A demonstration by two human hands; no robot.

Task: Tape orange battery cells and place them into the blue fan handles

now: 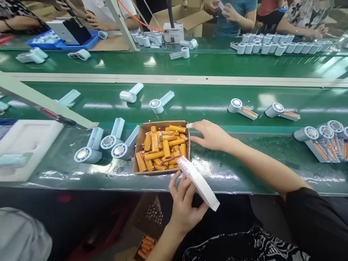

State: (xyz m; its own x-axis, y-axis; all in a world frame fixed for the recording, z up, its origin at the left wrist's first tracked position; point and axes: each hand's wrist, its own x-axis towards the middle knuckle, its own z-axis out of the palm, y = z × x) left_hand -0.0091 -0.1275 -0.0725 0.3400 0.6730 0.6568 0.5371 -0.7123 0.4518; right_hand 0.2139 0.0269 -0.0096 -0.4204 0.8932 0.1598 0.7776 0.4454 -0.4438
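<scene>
My left hand (185,205) grips a roll of white tape (200,183), tilted on edge at the front of the table. Just beyond it is a cardboard box (163,171) filled with orange wrapped battery cells (166,147). At the box's right edge my right hand (209,136) reaches in from the right, its thumb and forefinger apart. A small white bit shows at the forefinger's tip; whether it is tape or a finger cover I cannot tell. Left of the box lie three pale blue fan bodies with handles (110,141).
Fan bodies with orange cells in their handles (335,141) crowd the right side. More fan parts (157,105) lie on the green conveyor belt (205,119). A slanted metal post (20,88) and white tray (37,144) stand left. Co-workers sit opposite and at left.
</scene>
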